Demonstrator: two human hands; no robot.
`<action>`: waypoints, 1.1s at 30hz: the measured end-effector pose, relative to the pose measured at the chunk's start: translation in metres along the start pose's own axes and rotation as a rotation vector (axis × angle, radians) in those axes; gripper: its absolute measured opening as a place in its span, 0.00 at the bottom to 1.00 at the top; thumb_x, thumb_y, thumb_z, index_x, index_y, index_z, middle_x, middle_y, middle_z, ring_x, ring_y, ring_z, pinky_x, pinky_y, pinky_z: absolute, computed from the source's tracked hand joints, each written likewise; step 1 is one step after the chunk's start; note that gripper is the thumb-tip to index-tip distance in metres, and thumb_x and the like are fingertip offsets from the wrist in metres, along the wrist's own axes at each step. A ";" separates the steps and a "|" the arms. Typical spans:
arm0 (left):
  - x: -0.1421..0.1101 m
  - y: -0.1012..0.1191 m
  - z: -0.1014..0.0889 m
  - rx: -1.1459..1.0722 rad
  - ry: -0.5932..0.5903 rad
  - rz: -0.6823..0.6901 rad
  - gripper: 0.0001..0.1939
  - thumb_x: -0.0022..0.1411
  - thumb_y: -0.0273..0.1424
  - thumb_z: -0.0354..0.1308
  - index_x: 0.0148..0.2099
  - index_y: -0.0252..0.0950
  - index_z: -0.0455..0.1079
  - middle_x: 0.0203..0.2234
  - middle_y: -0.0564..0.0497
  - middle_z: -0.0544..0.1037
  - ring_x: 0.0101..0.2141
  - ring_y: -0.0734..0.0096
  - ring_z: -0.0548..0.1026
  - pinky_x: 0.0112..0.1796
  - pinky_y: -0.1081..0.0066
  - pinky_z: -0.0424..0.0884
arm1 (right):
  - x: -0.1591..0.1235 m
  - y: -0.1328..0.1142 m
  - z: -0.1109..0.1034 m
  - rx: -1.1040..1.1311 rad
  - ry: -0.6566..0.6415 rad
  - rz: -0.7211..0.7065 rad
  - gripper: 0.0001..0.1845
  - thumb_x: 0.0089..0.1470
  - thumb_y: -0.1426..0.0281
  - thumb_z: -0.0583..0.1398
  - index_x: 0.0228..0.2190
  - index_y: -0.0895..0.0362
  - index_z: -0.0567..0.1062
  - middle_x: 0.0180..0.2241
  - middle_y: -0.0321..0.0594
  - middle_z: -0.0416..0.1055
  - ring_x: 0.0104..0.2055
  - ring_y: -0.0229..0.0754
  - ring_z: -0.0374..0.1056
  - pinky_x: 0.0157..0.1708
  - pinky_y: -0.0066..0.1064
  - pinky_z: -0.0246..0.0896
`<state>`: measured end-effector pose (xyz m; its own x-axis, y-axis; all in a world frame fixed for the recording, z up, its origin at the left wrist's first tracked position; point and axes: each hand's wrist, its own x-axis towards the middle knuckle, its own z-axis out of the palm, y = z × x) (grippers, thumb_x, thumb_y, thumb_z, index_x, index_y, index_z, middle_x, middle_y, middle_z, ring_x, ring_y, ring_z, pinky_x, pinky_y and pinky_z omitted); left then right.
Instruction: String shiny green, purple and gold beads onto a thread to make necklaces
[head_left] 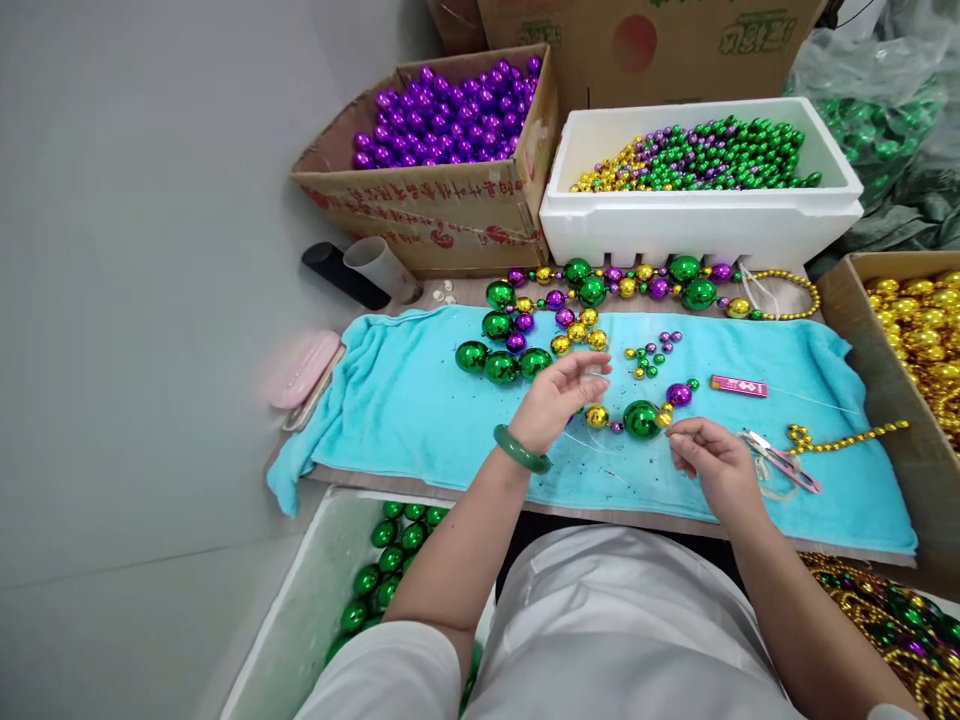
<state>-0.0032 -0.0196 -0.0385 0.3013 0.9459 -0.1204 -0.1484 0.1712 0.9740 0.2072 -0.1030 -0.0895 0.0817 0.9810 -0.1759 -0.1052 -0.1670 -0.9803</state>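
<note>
My left hand (562, 395), with a green bangle (522, 450) at its wrist, hovers over a turquoise towel (420, 420). Its fingers stretch to the right, thumb and fingertips a little apart. My right hand (709, 455) is closed in a pinch beside small gold beads; what its fingertips hold is too fine to make out. Between the hands lies a short bead strand with a big green bead (642, 420), a gold bead (596, 416) and a purple bead (679, 395). A thin white thread (592, 440) curves below my left hand, which hides part of the strand.
Loose small beads (652, 355), a pink lighter-like box (739, 386), pink-handled snips (784, 462) and a gold bead chain (855, 438) lie around. Behind are a longer bead strand (592, 291), a carton of purple beads (420, 215) and a white foam box (697, 225). Another carton (862, 330) stands right.
</note>
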 end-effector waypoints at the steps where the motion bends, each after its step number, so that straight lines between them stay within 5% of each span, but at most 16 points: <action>1: 0.001 0.000 -0.004 0.077 0.059 0.030 0.15 0.55 0.34 0.63 0.45 0.36 0.73 0.40 0.46 0.76 0.39 0.70 0.74 0.38 0.70 0.70 | 0.000 -0.001 -0.002 0.033 0.026 -0.005 0.09 0.48 0.64 0.64 0.29 0.57 0.75 0.17 0.34 0.66 0.19 0.33 0.58 0.17 0.25 0.51; 4: 0.001 -0.003 -0.023 0.356 0.290 0.156 0.11 0.57 0.34 0.61 0.42 0.36 0.75 0.39 0.47 0.77 0.39 0.70 0.73 0.42 0.70 0.69 | -0.003 -0.008 -0.013 0.115 0.072 -0.019 0.08 0.48 0.65 0.65 0.29 0.56 0.74 0.19 0.34 0.67 0.20 0.33 0.60 0.18 0.25 0.52; 6: -0.004 -0.008 -0.032 0.558 0.341 0.235 0.10 0.57 0.33 0.60 0.42 0.37 0.75 0.39 0.47 0.76 0.40 0.68 0.73 0.44 0.68 0.68 | -0.006 -0.013 -0.019 0.160 0.068 -0.022 0.08 0.47 0.66 0.65 0.29 0.56 0.73 0.19 0.35 0.67 0.21 0.34 0.60 0.19 0.26 0.52; 12: -0.035 -0.042 -0.027 1.146 -0.068 0.321 0.15 0.60 0.32 0.55 0.49 0.39 0.73 0.54 0.42 0.68 0.56 0.53 0.63 0.57 0.51 0.58 | -0.012 -0.014 -0.028 0.254 -0.039 0.016 0.10 0.46 0.64 0.65 0.28 0.55 0.72 0.19 0.35 0.66 0.20 0.35 0.59 0.17 0.26 0.50; 16: -0.045 -0.063 -0.027 1.398 -0.081 0.286 0.14 0.60 0.31 0.54 0.48 0.41 0.72 0.60 0.42 0.61 0.61 0.45 0.55 0.55 0.45 0.57 | -0.014 -0.005 -0.034 0.243 -0.032 0.013 0.12 0.45 0.62 0.66 0.25 0.55 0.70 0.18 0.35 0.65 0.19 0.35 0.59 0.16 0.26 0.49; 21: -0.041 -0.074 -0.038 1.517 0.014 0.297 0.11 0.63 0.33 0.51 0.39 0.40 0.75 0.58 0.44 0.65 0.59 0.46 0.58 0.53 0.46 0.60 | -0.016 0.002 -0.044 0.297 -0.007 0.014 0.11 0.45 0.63 0.65 0.26 0.54 0.69 0.17 0.33 0.62 0.19 0.35 0.58 0.16 0.26 0.49; 33: -0.026 -0.077 -0.058 1.422 0.171 0.350 0.14 0.63 0.29 0.49 0.42 0.41 0.77 0.54 0.44 0.66 0.53 0.54 0.62 0.55 0.51 0.62 | -0.012 0.003 -0.051 0.264 0.045 0.016 0.11 0.45 0.63 0.64 0.28 0.54 0.69 0.19 0.33 0.62 0.20 0.34 0.57 0.17 0.26 0.47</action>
<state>-0.0541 -0.0413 -0.1216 0.3180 0.9188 0.2337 0.8708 -0.3805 0.3113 0.2566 -0.1204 -0.0949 0.1217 0.9720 -0.2012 -0.3615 -0.1454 -0.9210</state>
